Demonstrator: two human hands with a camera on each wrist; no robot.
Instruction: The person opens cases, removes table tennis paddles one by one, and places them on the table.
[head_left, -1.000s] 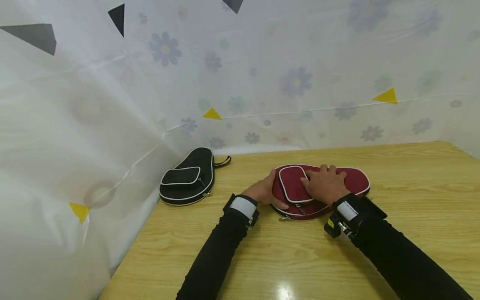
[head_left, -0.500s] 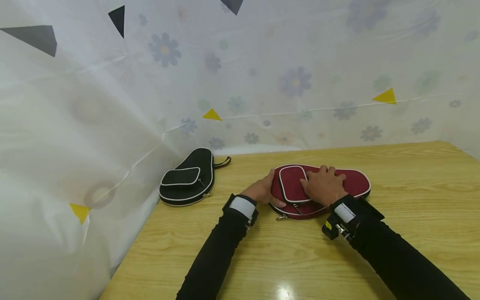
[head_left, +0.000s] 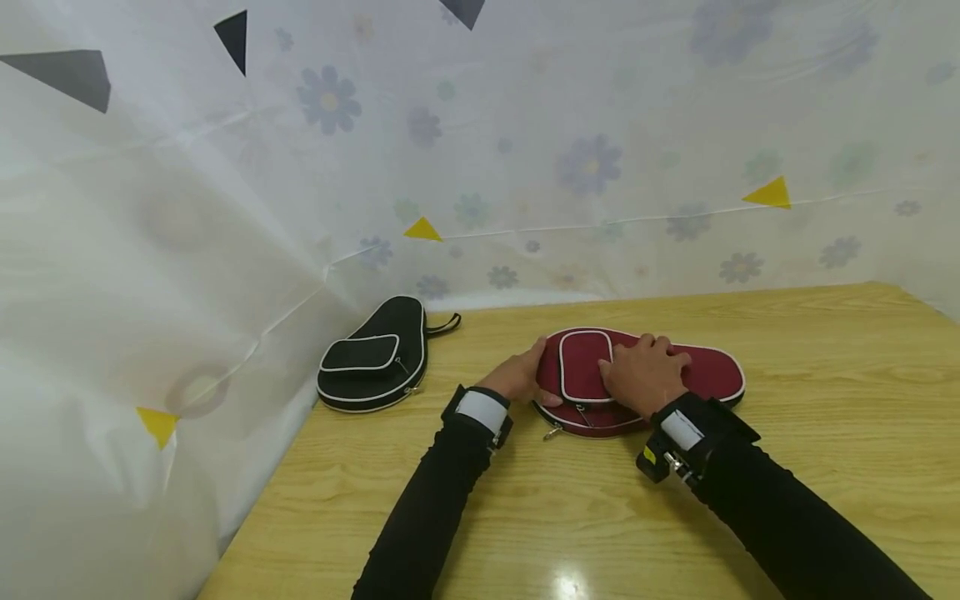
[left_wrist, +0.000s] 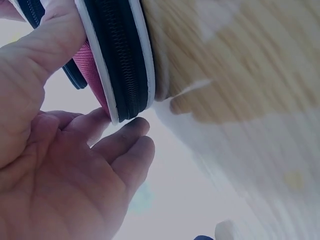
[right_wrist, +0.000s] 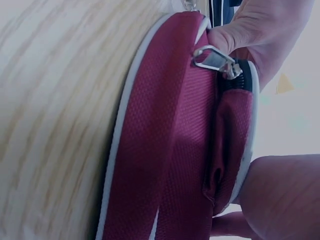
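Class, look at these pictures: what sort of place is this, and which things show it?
Probably a makeshift recording corner: a wooden table screened by flower-print plastic sheeting, with a red paddle case and a black paddle case laid out.

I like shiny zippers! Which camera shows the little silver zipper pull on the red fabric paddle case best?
The right wrist view: the silver zipper pull on the red fabric paddle case looks big and sharp. The head view shows it tiny; the left wrist view shows only zipper teeth.

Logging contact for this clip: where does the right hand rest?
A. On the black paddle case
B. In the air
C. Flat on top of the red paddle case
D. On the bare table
C: the right hand lies on the red paddle case, while the black paddle case sits untouched.
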